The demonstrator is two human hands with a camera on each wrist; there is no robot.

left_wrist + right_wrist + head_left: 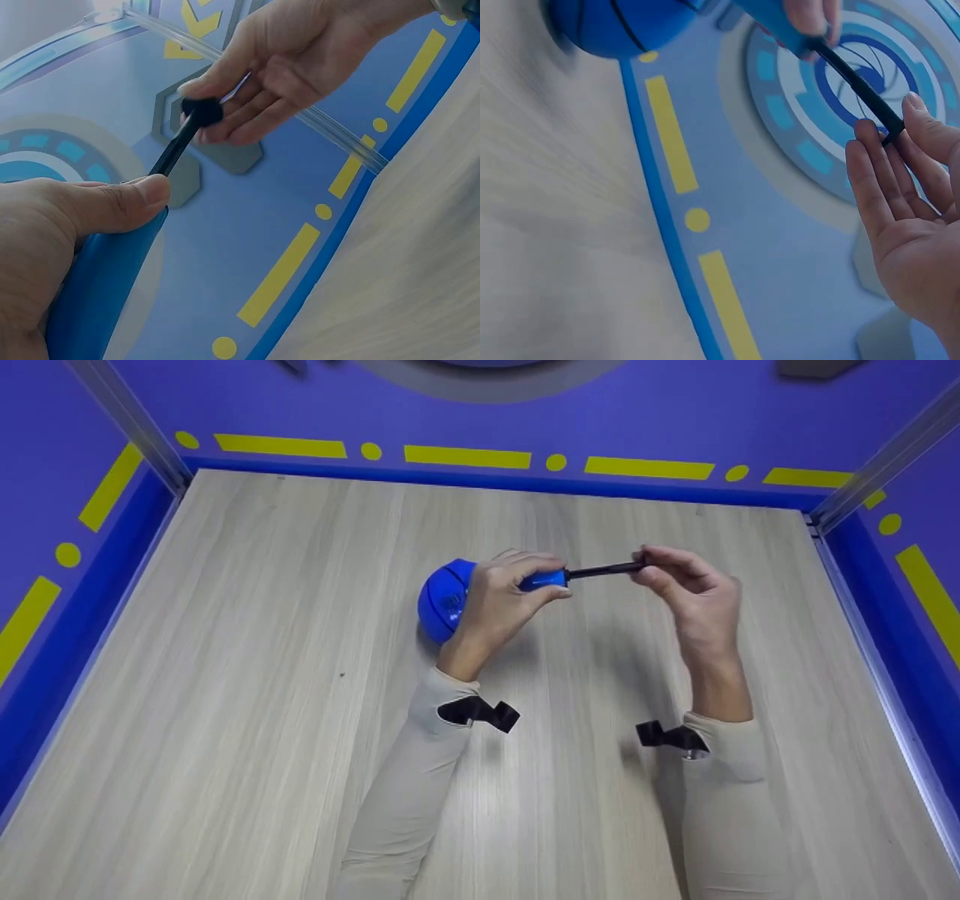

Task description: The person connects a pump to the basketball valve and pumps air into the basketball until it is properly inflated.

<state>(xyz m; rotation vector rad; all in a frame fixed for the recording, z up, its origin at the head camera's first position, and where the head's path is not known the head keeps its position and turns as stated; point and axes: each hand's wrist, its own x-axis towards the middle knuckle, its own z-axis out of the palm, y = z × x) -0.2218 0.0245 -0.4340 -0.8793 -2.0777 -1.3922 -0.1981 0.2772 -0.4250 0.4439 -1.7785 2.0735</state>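
Note:
A small blue basketball [442, 601] with black seam lines sits on the table, partly hidden behind my left hand [491, 596]. That hand is wrapped around the blue barrel [547, 579] of a hand pump, which lies about level above the table beside the ball. From the barrel's right end a thin black rod [604, 571] is drawn out. My right hand [705, 604] pinches the black handle [204, 111] at the rod's end between thumb and fingertips. In the right wrist view the ball [622, 24] shows past the barrel's far end; that end is out of frame there.
Beneath both arms spreads a light wood-grain table [247, 675]. Blue walls with yellow dashes [465, 457] enclose its back and sides. A black wrist mount [480, 712] sticks out from the left cuff, and another [671, 736] from the right.

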